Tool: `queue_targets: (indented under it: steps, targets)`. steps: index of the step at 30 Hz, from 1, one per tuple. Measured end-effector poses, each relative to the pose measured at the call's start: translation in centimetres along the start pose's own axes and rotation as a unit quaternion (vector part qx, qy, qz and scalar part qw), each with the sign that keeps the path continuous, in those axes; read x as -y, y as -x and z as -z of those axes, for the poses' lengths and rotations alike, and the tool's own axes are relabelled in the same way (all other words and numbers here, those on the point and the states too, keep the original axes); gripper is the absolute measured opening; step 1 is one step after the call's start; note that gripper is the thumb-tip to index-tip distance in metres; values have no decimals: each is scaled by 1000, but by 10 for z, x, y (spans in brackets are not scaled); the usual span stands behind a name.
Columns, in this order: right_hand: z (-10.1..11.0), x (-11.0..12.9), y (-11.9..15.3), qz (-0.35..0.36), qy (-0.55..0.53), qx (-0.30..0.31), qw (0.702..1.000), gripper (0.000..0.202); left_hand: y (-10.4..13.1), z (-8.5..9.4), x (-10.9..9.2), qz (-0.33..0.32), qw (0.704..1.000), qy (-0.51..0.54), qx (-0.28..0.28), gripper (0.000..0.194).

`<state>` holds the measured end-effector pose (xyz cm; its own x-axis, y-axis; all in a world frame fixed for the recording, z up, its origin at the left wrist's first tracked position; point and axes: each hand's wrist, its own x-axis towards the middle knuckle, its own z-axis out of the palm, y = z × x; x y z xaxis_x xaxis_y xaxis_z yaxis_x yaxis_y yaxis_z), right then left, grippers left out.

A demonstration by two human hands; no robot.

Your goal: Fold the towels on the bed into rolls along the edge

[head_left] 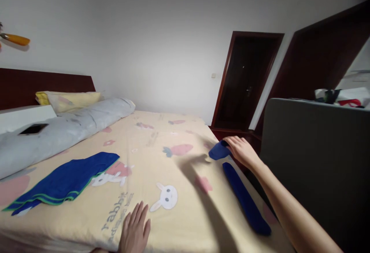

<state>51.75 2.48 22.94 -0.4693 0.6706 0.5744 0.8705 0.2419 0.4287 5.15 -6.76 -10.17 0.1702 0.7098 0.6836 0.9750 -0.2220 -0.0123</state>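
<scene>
My right hand (238,149) grips the end of a small dark blue cloth (219,151) at the bed's right side. Just below it, a long narrow folded blue cloth (245,199) lies along the right edge of the bed. My left hand (135,228) rests on the printed sheet near the front edge, fingers stretched out and holding nothing. Further left, a larger blue cloth with green trim (66,180) is spread on the bed, apart from both hands.
A grey rolled quilt (86,120) crosses the bed's left side, with a phone (34,129) on it. Behind are a yellow pillow (78,102) and headboard (43,81). A dark grey panel (315,160) stands at the right, beyond the bed edge.
</scene>
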Motion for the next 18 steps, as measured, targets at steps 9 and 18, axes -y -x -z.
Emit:
queue_targets:
  steps: [9,18]
  targets:
    - [-87,81,194,10,-6,-18,1000,36,-4,7,-1,-7,1000,-11,-11,45]
    - [-110,126,265,-91,-32,-25,995,35,-4,8,0,-15,1000,-13,-7,45]
